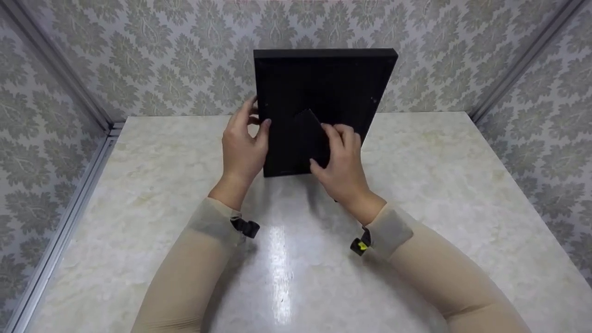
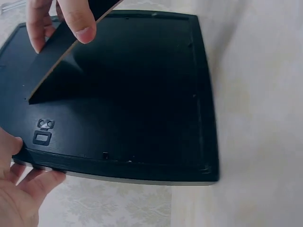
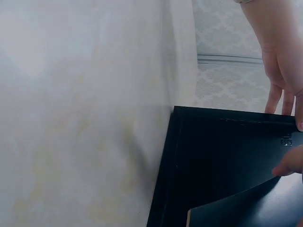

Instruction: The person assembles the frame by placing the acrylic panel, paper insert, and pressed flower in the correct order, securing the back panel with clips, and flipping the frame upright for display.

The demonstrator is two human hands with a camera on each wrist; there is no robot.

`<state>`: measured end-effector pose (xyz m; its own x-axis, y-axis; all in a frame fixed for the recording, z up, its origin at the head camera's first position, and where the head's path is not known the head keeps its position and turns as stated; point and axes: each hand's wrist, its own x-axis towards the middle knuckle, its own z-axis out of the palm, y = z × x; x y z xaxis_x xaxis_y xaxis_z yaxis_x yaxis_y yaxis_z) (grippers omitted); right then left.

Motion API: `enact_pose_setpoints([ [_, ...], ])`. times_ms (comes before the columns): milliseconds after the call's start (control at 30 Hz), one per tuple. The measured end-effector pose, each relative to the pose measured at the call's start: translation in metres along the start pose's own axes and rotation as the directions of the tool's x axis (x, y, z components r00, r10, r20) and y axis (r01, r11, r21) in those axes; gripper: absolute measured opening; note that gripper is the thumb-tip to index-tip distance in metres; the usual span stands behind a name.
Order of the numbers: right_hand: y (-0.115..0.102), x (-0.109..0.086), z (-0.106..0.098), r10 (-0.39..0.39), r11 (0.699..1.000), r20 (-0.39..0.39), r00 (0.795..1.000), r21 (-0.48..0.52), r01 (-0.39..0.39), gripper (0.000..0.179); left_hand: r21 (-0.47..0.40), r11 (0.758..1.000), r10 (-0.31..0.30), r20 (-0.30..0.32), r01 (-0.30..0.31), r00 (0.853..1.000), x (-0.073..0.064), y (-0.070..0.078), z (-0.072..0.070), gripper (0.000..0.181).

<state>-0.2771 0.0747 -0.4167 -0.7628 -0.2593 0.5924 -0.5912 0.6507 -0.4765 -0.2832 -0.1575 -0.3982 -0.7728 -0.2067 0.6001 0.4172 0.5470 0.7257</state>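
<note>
A black picture frame (image 1: 319,78) stands upright on the table with its back facing me. My left hand (image 1: 243,145) grips the frame's left edge, thumb on the back and fingers around the far side. A flat easel leg (image 2: 52,61) angles out from the middle of the backing. My right hand (image 1: 344,162) holds this leg between thumb and fingers. In the right wrist view, the leg (image 3: 241,210) is swung away from the backing, and the right thumb lies against it. The front of the frame is hidden.
The pale marbled table (image 1: 152,194) ends at a wallpapered wall (image 1: 175,55) close behind the frame. Metal rails (image 1: 64,199) run along the side panel at left. A small metal hanger (image 2: 42,132) sits on the backing near one edge.
</note>
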Motion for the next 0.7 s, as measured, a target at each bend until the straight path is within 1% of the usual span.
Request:
enact_pose_setpoints([
  [200, 0.002, -0.007, 0.003, -0.047, 0.998, -0.018, 0.999, -0.048, 0.046, 0.074, -0.010, 0.997, 0.077, -0.014, -0.078, 0.997, -0.006, -0.006, 0.002, 0.051],
  [333, -0.001, -0.014, 0.004, -0.072, 0.994, -0.029, 0.997, -0.083, 0.070, 0.074, -0.007, 0.993, 0.113, -0.032, -0.114, 0.993, -0.011, -0.009, 0.002, 0.050],
  [467, -0.003, -0.022, 0.007, -0.090, 0.991, -0.057, 0.994, -0.107, 0.083, 0.075, -0.002, 0.989, 0.147, -0.044, -0.147, 0.988, -0.018, -0.011, 0.001, 0.050],
  [600, 0.000, -0.033, 0.008, -0.138, 0.985, -0.104, 0.985, -0.118, 0.125, 0.073, -0.007, 0.984, 0.176, -0.037, -0.177, 0.984, -0.026, -0.011, -0.002, 0.051],
  [700, 0.005, -0.042, 0.006, -0.178, 0.981, -0.124, 0.976, -0.097, 0.166, 0.071, -0.010, 0.980, 0.200, -0.022, -0.201, 0.979, -0.032, -0.012, -0.004, 0.050],
])
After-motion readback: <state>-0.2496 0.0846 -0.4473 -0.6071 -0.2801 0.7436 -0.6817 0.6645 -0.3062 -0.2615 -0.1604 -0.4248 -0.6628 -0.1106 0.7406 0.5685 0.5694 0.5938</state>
